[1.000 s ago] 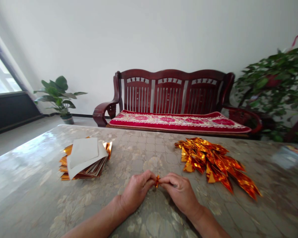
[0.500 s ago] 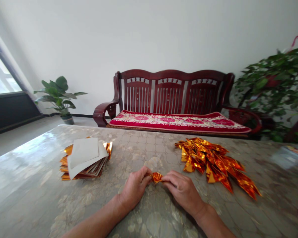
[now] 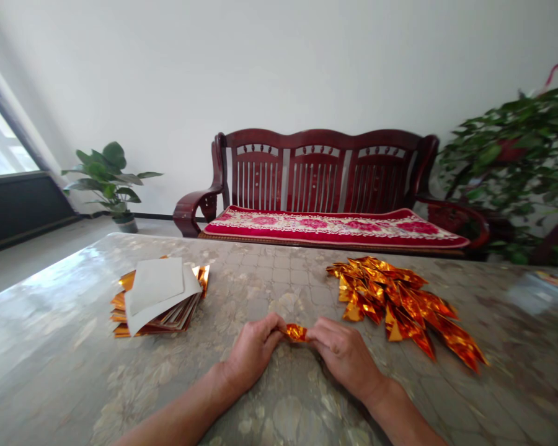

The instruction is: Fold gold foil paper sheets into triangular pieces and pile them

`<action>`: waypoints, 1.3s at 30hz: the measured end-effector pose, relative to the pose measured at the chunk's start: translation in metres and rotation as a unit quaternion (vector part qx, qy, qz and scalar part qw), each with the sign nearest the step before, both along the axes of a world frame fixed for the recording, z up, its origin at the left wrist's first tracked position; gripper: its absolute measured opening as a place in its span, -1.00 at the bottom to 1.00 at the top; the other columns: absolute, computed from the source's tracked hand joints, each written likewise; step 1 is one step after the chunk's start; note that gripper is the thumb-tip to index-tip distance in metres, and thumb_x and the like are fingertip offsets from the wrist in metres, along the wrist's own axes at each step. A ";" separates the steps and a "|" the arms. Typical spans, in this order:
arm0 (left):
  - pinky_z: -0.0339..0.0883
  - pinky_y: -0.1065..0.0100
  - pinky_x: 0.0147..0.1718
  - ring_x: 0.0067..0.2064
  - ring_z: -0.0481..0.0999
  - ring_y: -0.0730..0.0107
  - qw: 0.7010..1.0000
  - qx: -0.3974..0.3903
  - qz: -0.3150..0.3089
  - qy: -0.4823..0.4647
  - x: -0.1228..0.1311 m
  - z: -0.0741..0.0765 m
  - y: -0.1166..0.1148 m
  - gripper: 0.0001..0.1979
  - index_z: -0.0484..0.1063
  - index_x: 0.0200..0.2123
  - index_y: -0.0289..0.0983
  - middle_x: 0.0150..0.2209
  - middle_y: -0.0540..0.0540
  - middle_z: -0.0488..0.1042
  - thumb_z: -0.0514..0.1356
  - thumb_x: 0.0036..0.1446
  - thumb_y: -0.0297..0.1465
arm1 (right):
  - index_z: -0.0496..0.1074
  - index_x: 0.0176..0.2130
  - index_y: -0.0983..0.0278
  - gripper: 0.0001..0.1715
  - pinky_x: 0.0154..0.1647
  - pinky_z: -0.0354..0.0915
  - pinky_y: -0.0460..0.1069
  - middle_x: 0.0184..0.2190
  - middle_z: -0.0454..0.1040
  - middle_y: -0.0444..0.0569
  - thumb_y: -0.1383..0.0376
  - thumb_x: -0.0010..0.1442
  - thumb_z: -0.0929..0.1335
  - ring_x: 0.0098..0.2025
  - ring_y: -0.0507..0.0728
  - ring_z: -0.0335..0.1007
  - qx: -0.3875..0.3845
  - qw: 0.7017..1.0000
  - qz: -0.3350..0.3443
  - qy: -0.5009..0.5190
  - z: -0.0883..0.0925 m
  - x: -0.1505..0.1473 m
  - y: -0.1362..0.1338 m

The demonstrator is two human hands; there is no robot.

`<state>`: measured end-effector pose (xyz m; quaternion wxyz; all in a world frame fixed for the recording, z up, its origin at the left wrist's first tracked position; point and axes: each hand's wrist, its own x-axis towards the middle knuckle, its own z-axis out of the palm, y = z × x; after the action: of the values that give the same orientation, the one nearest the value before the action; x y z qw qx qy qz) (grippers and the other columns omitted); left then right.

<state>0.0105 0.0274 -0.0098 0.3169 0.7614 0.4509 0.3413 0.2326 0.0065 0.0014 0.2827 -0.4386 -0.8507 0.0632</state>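
A folded gold foil strip [image 3: 296,332] is gripped at either end by the closed left hand [image 3: 253,350] and right hand [image 3: 346,358]. A stack of foil sheets [image 3: 158,319] lies left of the strip, and a heap of folded foil pieces [image 3: 400,306] lies right of it.

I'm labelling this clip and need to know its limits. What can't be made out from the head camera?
Head view:
The gold foil strip: its ends are hidden by the fingers of the left hand and right hand.
The foil stack: white paper sheets cover its top, so its count is unclear.
The flat item at the right of the table: glare and small size hide what it is.
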 end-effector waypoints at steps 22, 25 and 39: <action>0.33 0.48 -0.33 -0.33 0.58 0.39 1.000 -0.025 -0.001 0.001 -0.004 0.008 0.006 -0.91 0.53 -0.34 -0.22 -0.39 0.05 0.61 0.19 0.14 -0.43 | 0.59 -0.17 0.11 -0.70 -0.31 0.25 -0.13 -0.38 0.50 -0.13 0.42 0.24 0.32 -0.33 0.04 0.45 -0.035 0.998 -0.037 0.040 -0.003 -0.004 0.000; 0.35 0.47 -0.33 -0.32 0.59 0.38 0.999 -0.034 -0.006 -0.012 -0.004 0.007 0.006 -0.91 0.53 -0.33 -0.23 -0.38 0.05 0.62 0.20 0.15 -0.41 | 0.58 -0.13 0.08 -0.67 -0.33 0.24 -0.13 -0.40 0.48 -0.14 0.43 0.23 0.32 -0.34 0.04 0.44 -0.043 0.998 -0.044 0.019 0.002 -0.006 -0.002; 0.28 0.48 -0.36 -0.35 0.52 0.40 0.997 -0.064 -0.023 -0.017 -0.002 0.017 0.006 -0.76 0.54 -0.37 -0.26 -0.40 0.03 0.59 0.14 0.21 -0.28 | 0.56 -0.03 0.02 -0.60 -0.39 0.18 -0.12 -0.43 0.42 -0.13 0.40 0.30 0.26 -0.37 0.04 0.40 -0.034 0.999 -0.028 -0.011 0.004 -0.004 -0.003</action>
<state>0.0086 0.0331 0.0068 0.3809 0.7439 0.4485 0.3170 0.2290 0.0039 0.0057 0.2601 -0.4720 -0.8386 0.0792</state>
